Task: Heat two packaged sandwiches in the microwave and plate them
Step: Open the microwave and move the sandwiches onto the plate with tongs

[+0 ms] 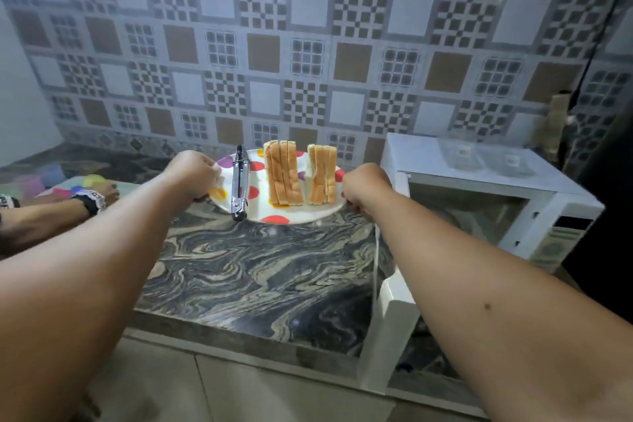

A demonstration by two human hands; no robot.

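Spotted plate (274, 212) sits near the counter's (253, 271) back edge, gripped at its left rim by the left hand (193, 175) and at its right rim by the right hand (364, 187). Between them two sandwiches (301, 175) stand upright beside tongs (239, 181). Microwave (479, 188) stands right, door open.

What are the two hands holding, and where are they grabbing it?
The spotted plate: the left hand grips its left rim and the right hand its right rim.
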